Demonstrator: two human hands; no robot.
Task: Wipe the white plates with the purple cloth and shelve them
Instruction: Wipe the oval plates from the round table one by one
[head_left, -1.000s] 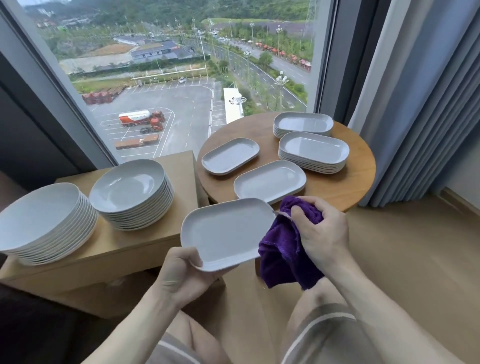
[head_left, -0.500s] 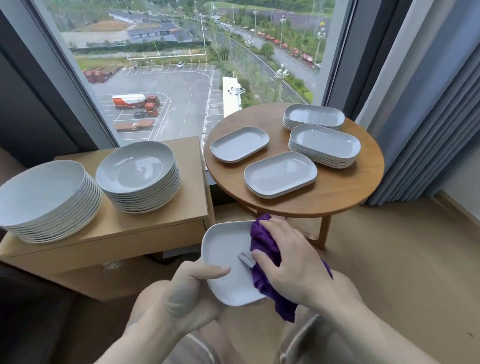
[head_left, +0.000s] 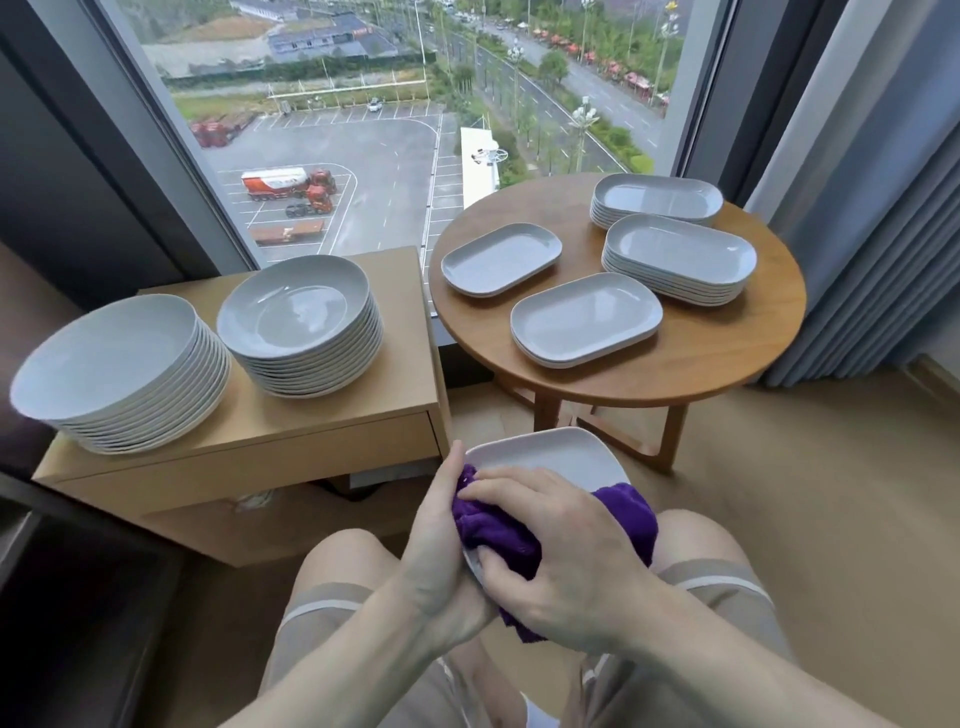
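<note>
- The person sat with one white plate (head_left: 550, 453) held over the lap, low in the head view.
- The left hand (head_left: 441, 551) gripped the plate's near-left rim, thumb up along the edge.
- The right hand (head_left: 566, 551) clutched the purple cloth (head_left: 498, 525) and pressed it into the plate's inside, so the wiping of this plate looked to be under way, not finished.
- On the round table (head_left: 727, 374) lay four groups of oblong plates: two tall stacks (head_left: 680, 257) at the back, a short stack (head_left: 587, 317) in front and a low one (head_left: 501, 258) to the left.
- On the wooden cabinet (head_left: 332, 415) stood two tall stacks of round plates (head_left: 298, 322).
- Which stacks had been wiped could not be told; no shelf showed, so shelving probably remained, with much of the job left.
</note>
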